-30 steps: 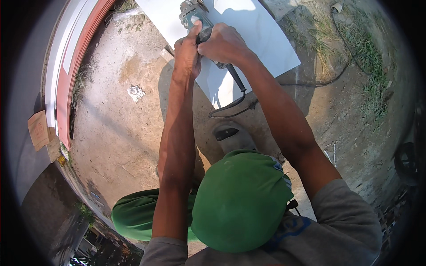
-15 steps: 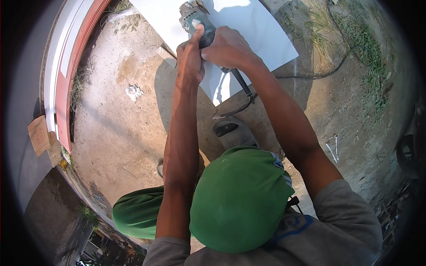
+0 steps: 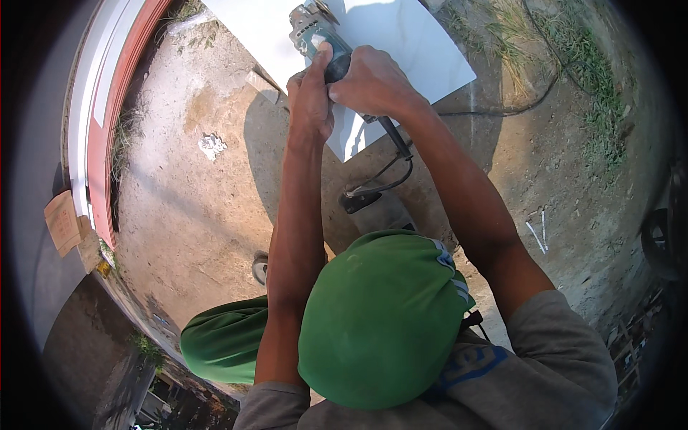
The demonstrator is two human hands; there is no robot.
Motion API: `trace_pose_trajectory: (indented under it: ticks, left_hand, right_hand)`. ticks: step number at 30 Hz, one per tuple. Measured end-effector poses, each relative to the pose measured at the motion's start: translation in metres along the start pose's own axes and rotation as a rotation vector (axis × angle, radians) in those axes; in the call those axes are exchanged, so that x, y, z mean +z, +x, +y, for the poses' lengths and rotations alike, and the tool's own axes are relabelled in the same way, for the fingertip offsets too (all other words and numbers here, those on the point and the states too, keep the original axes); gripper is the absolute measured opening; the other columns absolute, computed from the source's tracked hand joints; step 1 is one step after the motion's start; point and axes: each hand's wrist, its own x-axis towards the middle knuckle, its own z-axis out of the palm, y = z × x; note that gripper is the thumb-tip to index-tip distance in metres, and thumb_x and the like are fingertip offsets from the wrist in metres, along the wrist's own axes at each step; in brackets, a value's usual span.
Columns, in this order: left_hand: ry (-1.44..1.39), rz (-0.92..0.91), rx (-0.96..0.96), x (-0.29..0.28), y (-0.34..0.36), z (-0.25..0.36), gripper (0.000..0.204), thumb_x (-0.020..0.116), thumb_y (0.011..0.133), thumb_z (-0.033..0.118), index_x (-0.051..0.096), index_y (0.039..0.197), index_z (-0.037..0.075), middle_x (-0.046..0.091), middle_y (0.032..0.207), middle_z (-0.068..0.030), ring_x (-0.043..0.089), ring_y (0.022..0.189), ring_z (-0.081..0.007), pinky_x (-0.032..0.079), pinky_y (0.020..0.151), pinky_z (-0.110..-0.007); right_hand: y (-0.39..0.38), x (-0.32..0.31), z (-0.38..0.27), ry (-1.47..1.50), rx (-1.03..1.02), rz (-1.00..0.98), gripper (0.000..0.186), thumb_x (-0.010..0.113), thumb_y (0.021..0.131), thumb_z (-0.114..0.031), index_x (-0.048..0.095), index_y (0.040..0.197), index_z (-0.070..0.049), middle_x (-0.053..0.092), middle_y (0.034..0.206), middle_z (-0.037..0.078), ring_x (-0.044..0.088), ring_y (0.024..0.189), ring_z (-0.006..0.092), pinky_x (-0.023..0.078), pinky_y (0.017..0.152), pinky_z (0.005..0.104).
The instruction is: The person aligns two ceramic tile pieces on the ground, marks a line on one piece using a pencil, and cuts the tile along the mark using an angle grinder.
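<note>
A green-grey angle grinder (image 3: pixel 312 36) is held out ahead of me over a white sheet (image 3: pixel 423 43). My left hand (image 3: pixel 309 100) closes around the grinder's side, its thumb lying along the casing. My right hand (image 3: pixel 369 79) wraps the dark rear part of the body, knuckles up. Both hands touch one another at the tool. At the far end the disc area sits near the sheet; I cannot tell whether it touches. From the rear, a thick dark cord sleeve (image 3: pixel 394 136) slopes down beside my right forearm.
A black cable (image 3: pixel 494 113) runs right across the dirt toward grass (image 3: pixel 602 129). A small flat piece (image 3: pixel 262 86) lies left of the sheet. Crumpled white scrap (image 3: pixel 212 146) rests on the ground. My shoe (image 3: pixel 376 211) and green-clad knees are close below. Red and white edging (image 3: pixel 107 129) curves along the left.
The sheet's near corner shows slightly higher and farther left. The cord loop by my shoe has widened and shifted. Both hands keep their grip on the angle grinder, nearly unmoved.
</note>
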Motion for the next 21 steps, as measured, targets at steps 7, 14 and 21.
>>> trace_pose_trajectory:
  ticks: [7,14,21]
  left_hand:
    - [-0.020,-0.010,0.015,0.002,-0.010,-0.011,0.040,0.071,0.108,0.033,0.072,0.118,-0.005,0.076,0.110,-0.0115,0.072,0.097,-0.0190,0.058,0.086,-0.034]
    - [-0.023,-0.006,-0.008,0.008,-0.026,-0.017,0.038,0.069,0.109,0.032,0.071,0.118,-0.005,0.076,0.110,-0.0111,0.072,0.096,-0.0190,0.058,0.086,-0.034]
    - [-0.021,-0.015,-0.021,0.010,-0.041,-0.025,0.039,0.069,0.109,0.032,0.071,0.118,-0.006,0.075,0.109,-0.0108,0.072,0.096,-0.0179,0.058,0.085,-0.034]
  right_hand:
    - [-0.015,-0.003,0.004,0.009,0.018,-0.034,0.034,0.075,0.071,-0.025,0.072,0.078,0.009,0.074,0.075,0.024,0.077,0.078,0.0369,0.062,0.074,0.0460]
    - [-0.029,-0.002,0.011,-0.010,0.036,-0.034,0.035,0.075,0.072,-0.024,0.071,0.080,0.010,0.075,0.083,0.026,0.077,0.083,0.0400,0.062,0.077,0.0473]
    - [-0.047,-0.004,0.013,-0.016,0.054,-0.041,0.036,0.076,0.071,-0.023,0.072,0.084,0.010,0.075,0.087,0.029,0.078,0.088,0.0423,0.062,0.081,0.0488]
